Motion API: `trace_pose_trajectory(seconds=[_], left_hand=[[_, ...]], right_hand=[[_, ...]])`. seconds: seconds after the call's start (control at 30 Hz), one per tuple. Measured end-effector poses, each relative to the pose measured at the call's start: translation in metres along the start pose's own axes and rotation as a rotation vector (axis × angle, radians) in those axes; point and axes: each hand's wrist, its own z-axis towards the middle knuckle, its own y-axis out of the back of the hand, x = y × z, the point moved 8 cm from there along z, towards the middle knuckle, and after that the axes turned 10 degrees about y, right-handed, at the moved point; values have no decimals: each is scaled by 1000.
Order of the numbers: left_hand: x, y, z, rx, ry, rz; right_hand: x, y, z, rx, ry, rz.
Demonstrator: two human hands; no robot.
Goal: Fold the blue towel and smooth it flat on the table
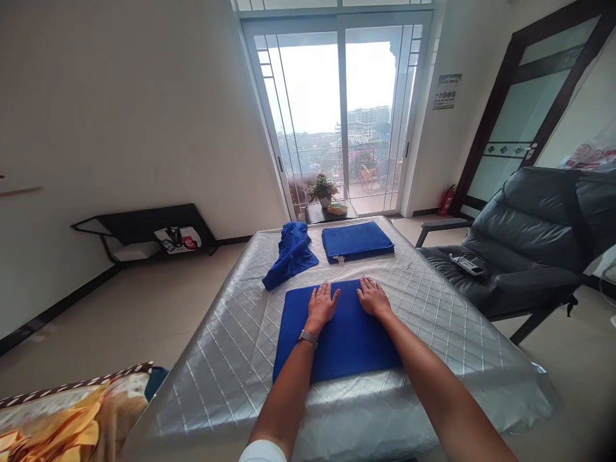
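Observation:
A blue towel lies spread flat on the silver quilted table cover in front of me. My left hand rests palm down on its far half, fingers stretched out. Near the towel's far right corner my right hand also presses flat, fingers extended. Beyond my hands is a neat stack of folded blue towels, with a small white tag at its near edge. Left of that stack lies a crumpled blue towel, touched by neither hand.
A dark recliner with a white remote on its seat stands to the right. At lower left is a pile of yellow cloth. A potted plant sits on a small table before the glass door. Against the left wall is a black rack.

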Motion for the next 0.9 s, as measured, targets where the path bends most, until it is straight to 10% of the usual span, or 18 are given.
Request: trace_pose_trajectory(seconds=[0.27, 0.7, 0.9], left_hand=[[112, 28, -15, -74, 217, 123], [112, 30, -17, -128, 250, 42], [112, 30, -17, -138, 246, 52]], right_hand=[[-1, 0, -1, 22, 0, -34], [17, 28, -21, -148, 54, -189], [16, 12, -54, -14, 51, -134]])
